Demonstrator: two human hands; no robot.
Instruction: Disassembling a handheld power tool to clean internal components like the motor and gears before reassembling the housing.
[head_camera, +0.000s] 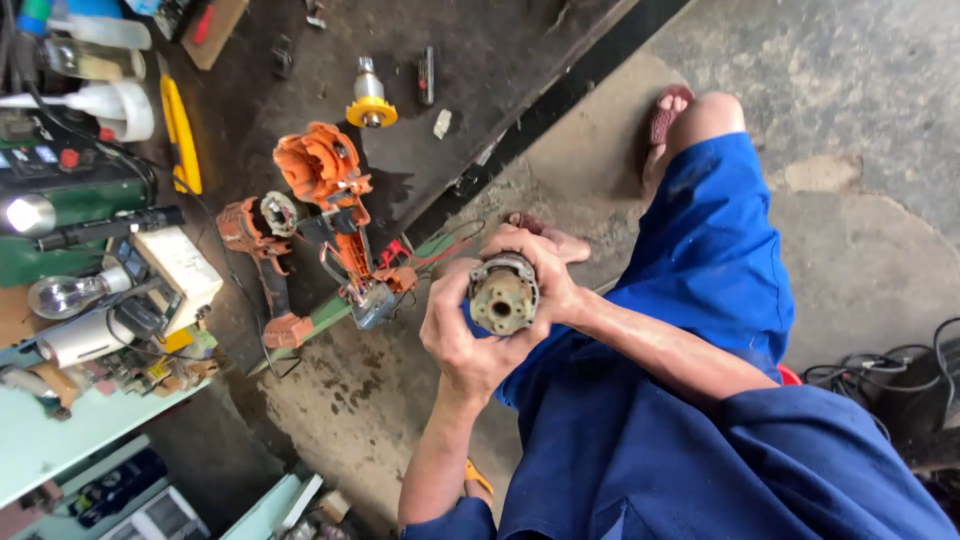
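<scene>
A cylindrical motor (502, 294) is clasped by the left hand (470, 335) and right hand (535, 265), its long axis pointed at the camera; an orange tool housing (330, 190) lies at ten o'clock on the tabletop (480, 60).

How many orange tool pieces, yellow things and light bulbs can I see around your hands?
Orange drill housing pieces: 2
Yellow things: 2, a chuck collar and a utility knife
Light bulbs: 1
Total: 5
</scene>
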